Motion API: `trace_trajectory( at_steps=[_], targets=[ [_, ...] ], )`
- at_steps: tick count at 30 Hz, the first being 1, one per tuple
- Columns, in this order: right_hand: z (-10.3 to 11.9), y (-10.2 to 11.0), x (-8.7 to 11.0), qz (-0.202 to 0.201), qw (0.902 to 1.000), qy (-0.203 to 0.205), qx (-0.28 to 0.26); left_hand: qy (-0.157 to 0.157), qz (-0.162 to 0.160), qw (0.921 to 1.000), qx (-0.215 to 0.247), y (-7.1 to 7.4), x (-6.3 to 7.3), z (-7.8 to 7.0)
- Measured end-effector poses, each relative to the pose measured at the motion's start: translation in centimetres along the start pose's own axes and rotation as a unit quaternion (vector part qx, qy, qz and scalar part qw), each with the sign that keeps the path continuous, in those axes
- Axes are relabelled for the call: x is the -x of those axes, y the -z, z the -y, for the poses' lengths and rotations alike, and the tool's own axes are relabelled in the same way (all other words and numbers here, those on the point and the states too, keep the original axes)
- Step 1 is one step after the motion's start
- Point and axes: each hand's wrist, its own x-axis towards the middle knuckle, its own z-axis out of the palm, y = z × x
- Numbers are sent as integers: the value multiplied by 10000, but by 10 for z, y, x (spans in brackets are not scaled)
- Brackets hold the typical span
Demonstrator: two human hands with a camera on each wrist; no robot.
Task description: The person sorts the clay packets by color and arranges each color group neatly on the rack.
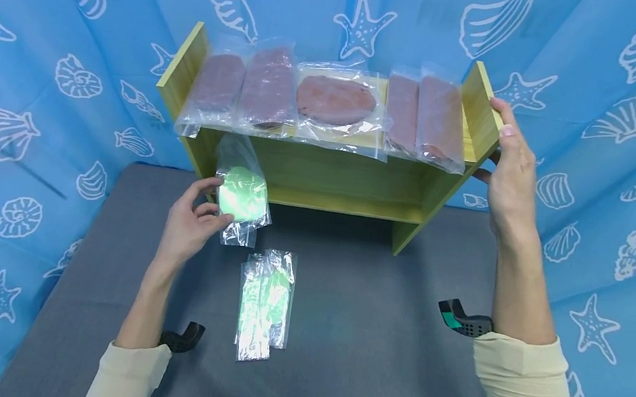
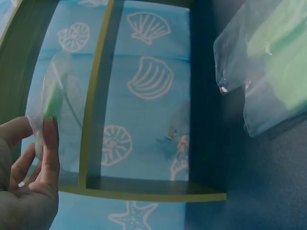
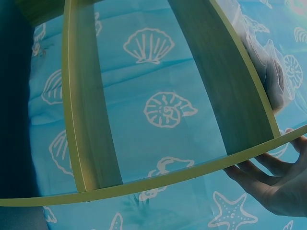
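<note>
My left hand [image 1: 190, 225] pinches a clear plastic bag with a flat, light-green piece [image 1: 242, 195] inside. It holds the bag upright at the left front of the wooden shelf [image 1: 347, 206]; in the left wrist view the bag [image 2: 53, 96] shows nearly edge-on between thumb and fingers. At the shelf's right side panel, my right hand [image 1: 514, 174] rests its fingers against the outer face near the top. From the right wrist, those fingers [image 3: 249, 179] reach the panel from outside. Two more bags with green pieces [image 1: 264, 305] lie overlapping on the table before the shelf.
Several clear bags with flat reddish-brown pieces [image 1: 337, 102] lie in a row on the top board, some overhanging its front edge. A grey cloth covers the table [image 1: 350, 364]. Blue curtains with shell and starfish prints [image 1: 364, 27] hang behind and at both sides.
</note>
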Motion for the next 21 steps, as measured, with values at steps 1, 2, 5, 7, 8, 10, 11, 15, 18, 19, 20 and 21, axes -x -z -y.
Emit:
trace_trajectory(
  at_steps=[1, 2, 5, 7, 8, 10, 11, 15, 18, 19, 20, 21],
  targets=[
    [0, 0, 0, 1, 10000, 13, 39, 10, -34, 10000, -10, -1, -2, 0],
    [0, 0, 0, -2, 10000, 18, 63, 18, -73, 10000, 27, -2, -4, 0],
    [-1, 0, 0, -19, 9998, 59, 189, 14, -182, 9998, 78, -5, -11, 1],
    [-1, 0, 0, -24, 9997, 118, 213, -44, -263, 9996, -29, -7, -15, 2],
    [-1, 0, 0, -25, 9999, 128, 75, -66, -298, 9995, -100, -8, -17, 3],
    [-1, 0, 0, -38, 9998, 160, -89, -118, -340, 9988, -330, -11, -21, 4],
    [-1, 0, 1, -41, 9997, 154, -198, -118, -370, 9984, -414, -12, -23, 4],
    [0, 0, 1, -95, 9990, 64, -429, -59, -541, 9966, -619, -18, -30, 5],
    [0, -1, 1, -171, 9990, 35, -403, -41, -723, 9943, -782, -21, -35, 4],
    [0, -2, 1, -202, 9991, 35, -373, -49, -775, 9929, -906, -22, -37, 4],
    [-1, -2, 1, -232, 9991, 37, -340, -57, -819, 9915, -1009, -22, -39, 4],
    [-1, -2, 0, -256, 9992, 45, -319, -69, -856, 9901, -1109, -23, -41, 4]
  ],
)
